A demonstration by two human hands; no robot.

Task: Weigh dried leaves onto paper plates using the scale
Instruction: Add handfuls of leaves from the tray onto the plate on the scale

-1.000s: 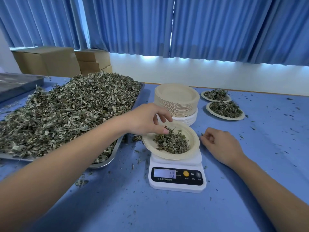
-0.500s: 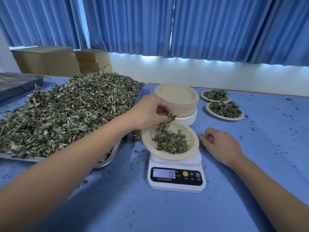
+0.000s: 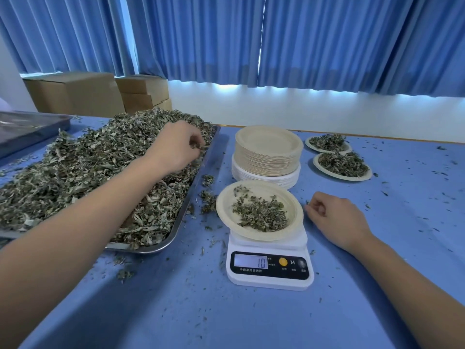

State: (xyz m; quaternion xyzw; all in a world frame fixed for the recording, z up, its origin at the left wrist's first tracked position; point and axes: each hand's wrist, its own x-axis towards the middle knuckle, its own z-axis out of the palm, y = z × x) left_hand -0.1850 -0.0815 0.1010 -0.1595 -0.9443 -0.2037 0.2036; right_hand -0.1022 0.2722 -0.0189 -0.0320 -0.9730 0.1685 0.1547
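Two hands | left hand [image 3: 176, 149] pinches dried leaves [image 3: 75, 172]: light, brittle, so we pinch loosely | right hand [image 3: 337, 217] rests slack, empty, beside scale [image 3: 269, 270].

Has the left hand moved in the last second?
Yes. The left hand, pinching leaves, has gone from over the plate on the scale leftward and away, to over the tray.

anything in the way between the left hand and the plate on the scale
Nothing visible. The left hand pinches leaves over the tray; only its low rim and loose bits lie before the plate.
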